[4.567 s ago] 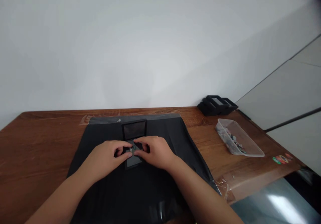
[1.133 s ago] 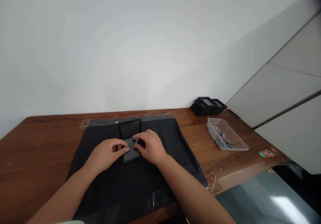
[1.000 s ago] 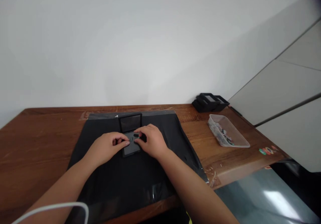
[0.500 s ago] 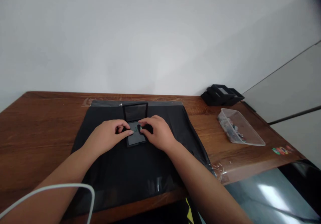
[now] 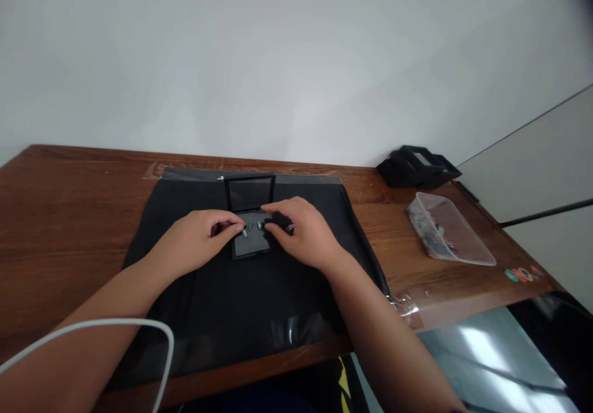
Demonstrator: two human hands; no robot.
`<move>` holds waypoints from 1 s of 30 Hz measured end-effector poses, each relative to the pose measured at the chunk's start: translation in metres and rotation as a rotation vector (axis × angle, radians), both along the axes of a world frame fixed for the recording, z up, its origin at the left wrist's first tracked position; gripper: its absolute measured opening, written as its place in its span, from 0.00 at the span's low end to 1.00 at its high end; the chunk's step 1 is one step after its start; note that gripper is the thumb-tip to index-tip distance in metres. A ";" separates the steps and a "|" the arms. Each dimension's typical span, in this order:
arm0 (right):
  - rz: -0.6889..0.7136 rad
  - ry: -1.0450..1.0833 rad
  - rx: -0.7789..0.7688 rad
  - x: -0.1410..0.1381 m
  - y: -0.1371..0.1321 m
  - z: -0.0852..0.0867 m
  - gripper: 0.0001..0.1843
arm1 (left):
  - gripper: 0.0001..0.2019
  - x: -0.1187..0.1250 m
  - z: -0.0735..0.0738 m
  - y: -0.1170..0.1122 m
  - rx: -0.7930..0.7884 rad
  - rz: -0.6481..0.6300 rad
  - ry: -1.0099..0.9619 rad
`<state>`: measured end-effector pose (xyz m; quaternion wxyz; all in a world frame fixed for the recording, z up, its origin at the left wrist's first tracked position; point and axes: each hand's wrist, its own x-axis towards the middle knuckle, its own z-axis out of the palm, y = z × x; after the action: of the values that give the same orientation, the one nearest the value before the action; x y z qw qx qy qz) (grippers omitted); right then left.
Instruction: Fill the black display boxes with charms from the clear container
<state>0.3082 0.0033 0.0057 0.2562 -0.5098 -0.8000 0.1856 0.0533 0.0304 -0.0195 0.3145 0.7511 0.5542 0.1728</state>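
A shallow black case [image 5: 250, 253] with a grey pad lies on the black mat, its framed see-through lid [image 5: 251, 193] standing up at the back. My left hand [image 5: 204, 234] reaches over the case's left side, thumb and forefinger pinched on a small shiny pale-green piece [image 5: 244, 233]. On the pad beside it sits a small green piece [image 5: 251, 226]. At the right side, my right hand [image 5: 301, 231] has its fingers curled round something dark, partly hidden. Just by its thumb tip is another small green piece [image 5: 260, 225]; whether they touch, I cannot tell.
The black mat [image 5: 222, 314] is taped onto a wooden table [image 5: 69, 215]. To the right stand a clear plastic tub [image 5: 467, 240] with small mixed pieces and some black trays [image 5: 417, 166]. A white cable [image 5: 115, 322] loops across at lower left.
My left fingertips now pinch a small pale-green piece. My right hand has shifted slightly right, away from the pad's middle, uncovering a green piece. The whole view has tilted slightly.
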 end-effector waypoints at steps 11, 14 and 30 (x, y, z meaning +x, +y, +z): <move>-0.176 -0.218 -0.341 0.050 0.002 0.016 0.16 | 0.26 0.004 -0.001 -0.003 -0.005 0.018 0.126; -0.166 -0.197 -0.332 0.045 0.004 0.012 0.16 | 0.24 0.004 -0.002 -0.003 0.005 0.024 0.117; -0.158 -0.143 -0.409 0.034 0.011 0.008 0.03 | 0.24 0.004 -0.002 -0.003 -0.010 0.013 0.121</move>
<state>0.3420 0.0139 0.0138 0.1040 -0.6239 -0.7194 0.2869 0.0575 0.0278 -0.0211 0.2829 0.7549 0.5781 0.1263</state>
